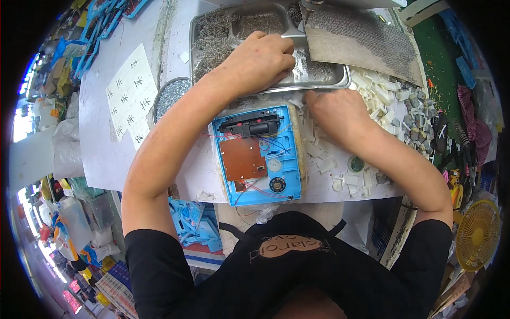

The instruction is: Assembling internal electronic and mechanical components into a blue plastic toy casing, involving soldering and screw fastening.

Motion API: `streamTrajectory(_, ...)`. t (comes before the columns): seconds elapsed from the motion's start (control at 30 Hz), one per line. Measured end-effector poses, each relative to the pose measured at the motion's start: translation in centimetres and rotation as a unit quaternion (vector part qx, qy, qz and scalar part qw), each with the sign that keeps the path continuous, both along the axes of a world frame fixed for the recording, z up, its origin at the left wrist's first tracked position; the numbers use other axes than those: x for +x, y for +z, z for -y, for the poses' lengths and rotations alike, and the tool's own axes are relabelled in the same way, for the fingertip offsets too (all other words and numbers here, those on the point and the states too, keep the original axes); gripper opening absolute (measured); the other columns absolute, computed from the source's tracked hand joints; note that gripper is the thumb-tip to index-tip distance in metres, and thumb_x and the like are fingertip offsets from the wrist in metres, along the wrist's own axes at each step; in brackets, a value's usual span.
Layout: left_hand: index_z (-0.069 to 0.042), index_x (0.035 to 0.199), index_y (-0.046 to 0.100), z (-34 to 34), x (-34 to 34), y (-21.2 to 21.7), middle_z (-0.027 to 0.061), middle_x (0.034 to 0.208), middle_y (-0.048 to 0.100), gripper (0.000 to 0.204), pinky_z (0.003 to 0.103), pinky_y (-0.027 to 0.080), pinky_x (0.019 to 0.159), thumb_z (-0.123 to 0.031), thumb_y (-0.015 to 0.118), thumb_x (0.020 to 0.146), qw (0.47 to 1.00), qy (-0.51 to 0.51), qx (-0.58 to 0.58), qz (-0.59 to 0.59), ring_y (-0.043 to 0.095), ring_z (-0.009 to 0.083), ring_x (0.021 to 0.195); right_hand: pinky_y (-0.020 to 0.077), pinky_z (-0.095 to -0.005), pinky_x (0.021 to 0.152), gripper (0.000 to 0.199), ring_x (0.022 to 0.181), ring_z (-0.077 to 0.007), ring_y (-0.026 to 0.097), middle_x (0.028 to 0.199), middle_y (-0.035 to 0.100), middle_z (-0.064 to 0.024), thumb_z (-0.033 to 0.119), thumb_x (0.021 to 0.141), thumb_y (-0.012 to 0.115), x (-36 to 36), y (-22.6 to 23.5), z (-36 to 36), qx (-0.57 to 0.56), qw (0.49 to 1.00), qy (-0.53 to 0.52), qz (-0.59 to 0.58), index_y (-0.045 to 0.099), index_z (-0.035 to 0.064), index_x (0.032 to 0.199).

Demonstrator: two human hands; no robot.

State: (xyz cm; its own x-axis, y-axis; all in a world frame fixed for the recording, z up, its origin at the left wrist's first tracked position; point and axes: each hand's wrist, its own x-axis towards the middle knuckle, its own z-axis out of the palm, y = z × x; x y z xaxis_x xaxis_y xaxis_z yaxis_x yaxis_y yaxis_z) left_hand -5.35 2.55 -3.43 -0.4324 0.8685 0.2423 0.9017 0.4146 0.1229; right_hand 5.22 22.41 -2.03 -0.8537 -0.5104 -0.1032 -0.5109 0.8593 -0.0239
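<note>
My left hand [261, 63] reaches over a metal compartment tray [339, 80], its fingers curled down into a front compartment with small shiny metal parts. The fingertips are hidden, and whatever they pinch cannot be made out. Just in front of the tray's front edge, my right hand [340, 114] is closed, thumb against the fingers; anything in it is too small to name. Between my forearms lies an open blue plastic casing [292, 183], holding a brown circuit board [239, 157], a black slotted part [255, 127], a round speaker [277, 184] and thin wires. Neither hand touches it.
A board covered with small metal pieces [361, 32] rests on the tray's right end. Loose white plastic parts [374, 98] and grey pieces [417, 117] lie to the right. On the left are a round dish of tiny metal parts [172, 95] and a marked paper sheet [129, 95].
</note>
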Motion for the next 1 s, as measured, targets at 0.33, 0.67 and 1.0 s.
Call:
streamTrajectory(0.33,-0.003,0.099,0.063,1.6,3.2,1.9,0.0108,0.091,0.065,0.013,0.038,0.053,0.072,-0.007,0.067,0.087,0.978,0.066,0.172,0.097,0.065,0.0296,0.082,0.0516,-0.0405,0.056,0.02,0.058,-0.0305,0.066,0.066,0.065,-0.0163,0.021,0.083,0.07,-2.5,2.9,-1.9,-0.234,0.971,-0.023,-0.05,0.064,0.0036,0.092)
streamTrajectory(0.67,-0.002,0.093,0.069,1.6,4.5,3.1,0.0084,0.075,0.066,0.011,0.03,0.051,0.066,-0.01,0.073,0.087,0.881,0.18,0.358,0.252,0.064,0.0161,0.07,0.0382,-0.0265,0.047,0.045,0.053,-0.0117,0.053,0.065,0.06,-0.0033,0.04,0.101,0.055,-5.8,2.1,0.4,-0.549,0.778,-0.125,0.278,0.062,0.0031,0.077)
streamTrajectory(1.0,-0.007,0.07,0.06,1.0,3.3,6.3,-0.0031,0.053,0.045,0.05,0.023,0.032,0.047,-0.044,0.052,0.102,0.73,0.298,0.238,0.567,0.039,0.0077,0.047,0.0517,-0.0342,0.064,0.013,0.075,-0.0236,0.063,0.087,0.065,-0.0057,0.01,0.083,0.071,-6.3,1.9,-0.2,-0.388,0.853,0.191,-0.292,0.064,0.0088,0.093)
